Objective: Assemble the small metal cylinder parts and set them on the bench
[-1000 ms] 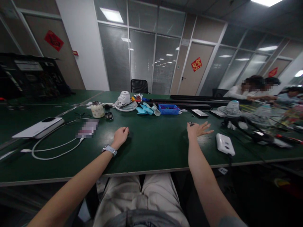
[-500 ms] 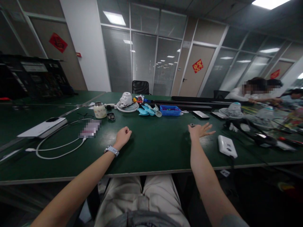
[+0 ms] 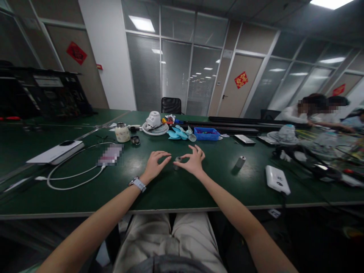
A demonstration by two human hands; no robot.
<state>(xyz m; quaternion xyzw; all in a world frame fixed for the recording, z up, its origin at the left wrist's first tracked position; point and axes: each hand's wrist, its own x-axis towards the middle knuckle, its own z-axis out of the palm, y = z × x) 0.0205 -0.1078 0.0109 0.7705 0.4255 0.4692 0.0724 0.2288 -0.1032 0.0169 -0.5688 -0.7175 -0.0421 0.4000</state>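
A small, partly see-through grey cylinder (image 3: 178,159) stands at the middle of the table in front of me. My right hand (image 3: 195,161) has its thumb and index finger round this piece, the thumb covering part of it, while the other fingers are raised. Just to the left is my left hand (image 3: 156,165), empty, its thumb and fingers apart and pointing at the cylinder; a watch is on that wrist. Farther right, a silver metal cylinder (image 3: 240,162) is on the green tabletop, untouched.
A blue tray (image 3: 207,134), light-blue fan blades (image 3: 179,132) and a white fan part (image 3: 155,123) lie at the back. A jar (image 3: 122,132) and a cabled phone (image 3: 110,154) are left. A white power bank (image 3: 277,179) is right. Other people sit far right.
My right hand has come left to the middle, leaving the silver cylinder on the table. My left hand has opened from a closed shape. The grey cylinder now shows between them.
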